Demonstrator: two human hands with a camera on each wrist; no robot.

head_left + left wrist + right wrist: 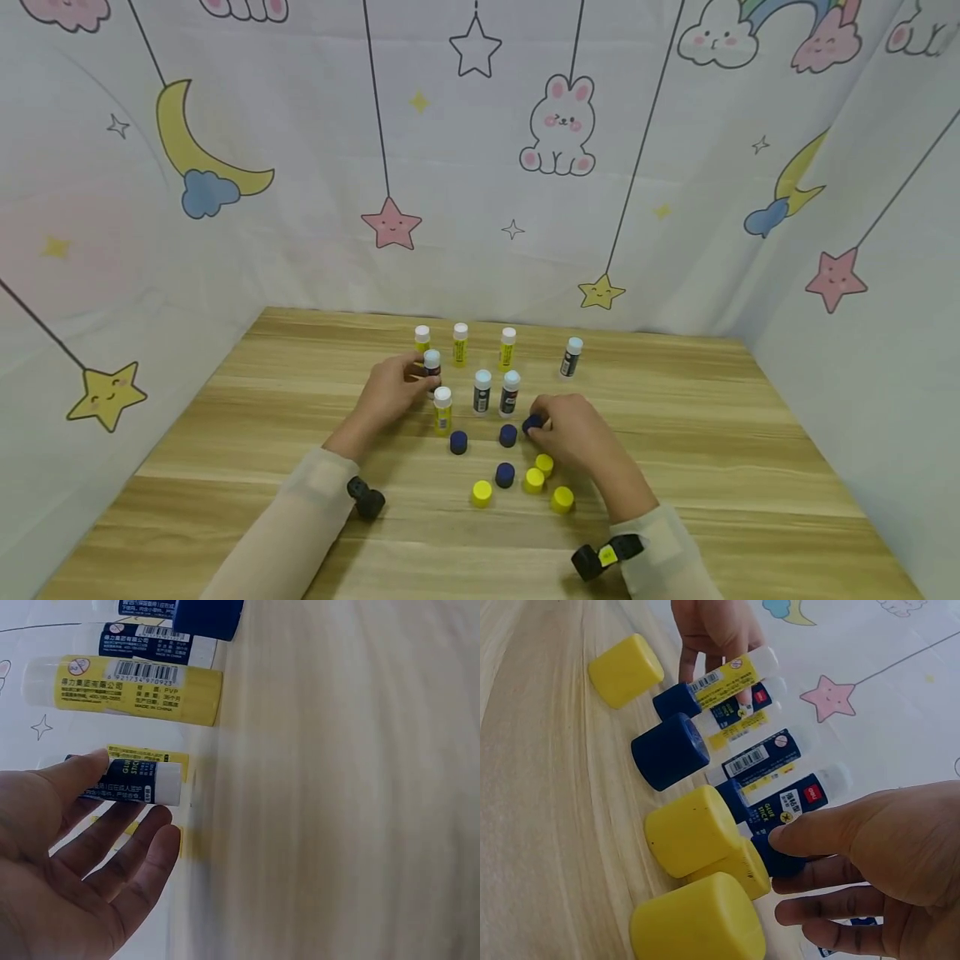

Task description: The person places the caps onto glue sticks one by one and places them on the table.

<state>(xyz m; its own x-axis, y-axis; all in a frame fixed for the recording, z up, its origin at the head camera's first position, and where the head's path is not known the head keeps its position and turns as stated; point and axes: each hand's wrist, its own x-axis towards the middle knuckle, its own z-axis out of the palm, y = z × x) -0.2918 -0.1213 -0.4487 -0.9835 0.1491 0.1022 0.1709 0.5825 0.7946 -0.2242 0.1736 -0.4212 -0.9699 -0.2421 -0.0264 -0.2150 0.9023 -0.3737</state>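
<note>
My left hand (392,390) holds a navy glue stick (135,780) upright between thumb and fingers, its white base close to the table. My right hand (576,429) pinches a navy cap (784,861) between thumb and fingertips, low over the table. Just right of my left hand stands a yellow glue stick (442,412), uncapped with its white top showing. Two navy glue sticks, one here (482,396) and its neighbour (509,395), stand between the hands. Loose navy caps, such as this cap (507,435), sit left of my right hand.
Several yellow caps (534,481) are on the wooden table (712,467), nearer me. Farther back stand yellow glue sticks (461,346) and, to the right, another navy glue stick (571,358). A patterned curtain (480,267) borders the table's back edge.
</note>
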